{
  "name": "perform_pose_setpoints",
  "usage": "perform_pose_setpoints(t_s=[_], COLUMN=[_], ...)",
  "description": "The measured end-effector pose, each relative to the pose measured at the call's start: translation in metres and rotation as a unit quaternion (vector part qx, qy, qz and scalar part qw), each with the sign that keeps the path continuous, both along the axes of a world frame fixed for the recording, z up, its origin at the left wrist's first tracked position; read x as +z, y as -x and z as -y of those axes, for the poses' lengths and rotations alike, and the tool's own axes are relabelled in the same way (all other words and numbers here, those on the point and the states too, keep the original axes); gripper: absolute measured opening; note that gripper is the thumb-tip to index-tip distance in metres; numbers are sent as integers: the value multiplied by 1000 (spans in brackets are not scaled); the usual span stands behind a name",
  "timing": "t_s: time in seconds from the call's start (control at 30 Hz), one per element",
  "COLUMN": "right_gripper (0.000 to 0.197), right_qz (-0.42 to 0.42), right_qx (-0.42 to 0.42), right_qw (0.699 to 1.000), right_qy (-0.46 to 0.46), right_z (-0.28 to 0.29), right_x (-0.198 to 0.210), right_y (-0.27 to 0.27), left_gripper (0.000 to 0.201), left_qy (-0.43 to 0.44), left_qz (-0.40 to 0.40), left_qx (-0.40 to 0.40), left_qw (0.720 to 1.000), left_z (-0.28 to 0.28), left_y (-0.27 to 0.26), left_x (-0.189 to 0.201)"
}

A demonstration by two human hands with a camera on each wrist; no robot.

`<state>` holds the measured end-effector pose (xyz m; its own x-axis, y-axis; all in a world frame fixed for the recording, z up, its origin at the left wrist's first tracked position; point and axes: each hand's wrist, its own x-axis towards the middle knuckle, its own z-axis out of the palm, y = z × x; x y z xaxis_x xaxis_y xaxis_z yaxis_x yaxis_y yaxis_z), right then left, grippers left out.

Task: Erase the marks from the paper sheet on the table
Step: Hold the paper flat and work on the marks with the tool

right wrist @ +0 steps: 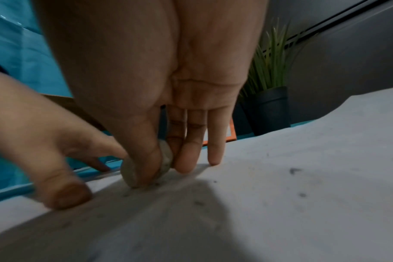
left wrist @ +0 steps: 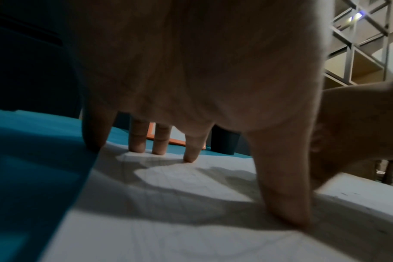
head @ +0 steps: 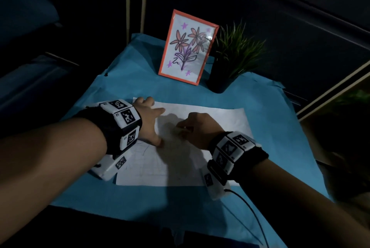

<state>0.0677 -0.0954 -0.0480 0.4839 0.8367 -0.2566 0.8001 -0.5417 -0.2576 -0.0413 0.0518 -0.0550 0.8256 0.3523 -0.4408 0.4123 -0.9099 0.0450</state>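
Dim room, table w/ blue cloth (head: 200, 203). Paper sheet (head: 226, 119) lies mid-table toward the near edge, faint pencil marks on it. Right hand (head: 197, 127) pinches a worn eraser (right wrist: 166, 157) btwn thumb and fingers, eraser touching the sheet. Left hand (head: 149, 119) spread, straight fingertips (left wrist: 190, 157) pressing the sheet's left part. Framed flower drawing (head: 187, 47) and potted plant (head: 234, 55) at the far edge.
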Motion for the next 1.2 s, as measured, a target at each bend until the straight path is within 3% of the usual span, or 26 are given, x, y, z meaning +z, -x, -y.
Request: perform_pose_setpoints(t_s=[0.17, 0.33, 0.47, 0.6, 0.73, 0.87, 0.97, 1.1, 1.2], right_gripper=[29, 30, 18, 31, 28, 17, 25, 28, 29], right_qz=[-62, -25, -57, -50, -12, -52, -62, -48, -38], right_qx=[21, -25, 10, 13, -1, 19, 44, -15, 16], right_qw=[998, 999, 998, 998, 1000, 998, 996, 998, 999], right_qy=[2, -5, 10, 17, 9, 16, 36, -26, -10], right_z=[12, -1, 13, 10, 1, 15, 14, 5, 9], right_x=[-1, 6, 2, 8, 11, 5, 7, 11, 7], right_y=[8, 1, 13, 10, 7, 20, 17, 11, 16], left_gripper=[118, 119, 118, 118, 119, 120, 122, 117, 113], left_qy=[2, 2, -3, -19, -32, -32, -25, -21, -28], left_qz=[-23, -29, -31, -32, -33, -38, -31, 1, -5], left_qx=[4, 4, 4, 1, -1, -4, -1, -6, -8], left_qw=[1000, 1000, 999, 999, 999, 999, 999, 1000, 1000], left_z=[2, 1, 2, 2, 1, 3, 2, 3, 5], left_y=[3, 2, 1, 1, 0, -1, 0, 4, 5], left_x=[3, 4, 5, 6, 6, 6, 6, 4, 4])
